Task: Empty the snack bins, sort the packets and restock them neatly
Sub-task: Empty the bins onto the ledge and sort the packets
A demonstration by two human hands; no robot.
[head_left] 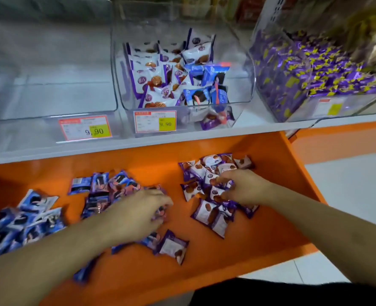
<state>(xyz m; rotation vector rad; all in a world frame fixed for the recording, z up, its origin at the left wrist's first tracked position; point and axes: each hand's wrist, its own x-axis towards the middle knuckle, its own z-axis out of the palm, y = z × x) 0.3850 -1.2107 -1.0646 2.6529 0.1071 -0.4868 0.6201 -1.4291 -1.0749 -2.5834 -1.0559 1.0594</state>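
On the orange shelf [165,164] lie sorted heaps of snack packets. Blue packets [28,221] are piled at the left, darker blue-purple ones [103,186] sit in the middle, and white-and-purple waffle packets [206,171] at the right. My left hand [138,215] is curled over a small purple packet [161,214] near the middle pile and pinches it. My right hand [242,186] lies on the waffle pile with its fingers curled round a packet [215,192]. One waffle packet [173,246] lies alone near the front. The middle clear bin [244,85] holds waffle and blue packets.
The left clear bin [50,62] holds nothing I can see. The right bin [304,69] is full of purple-and-yellow sweets. Price tags [85,128] hang on the bin fronts. The orange shelf's front edge [270,259] borders the white floor at the right.
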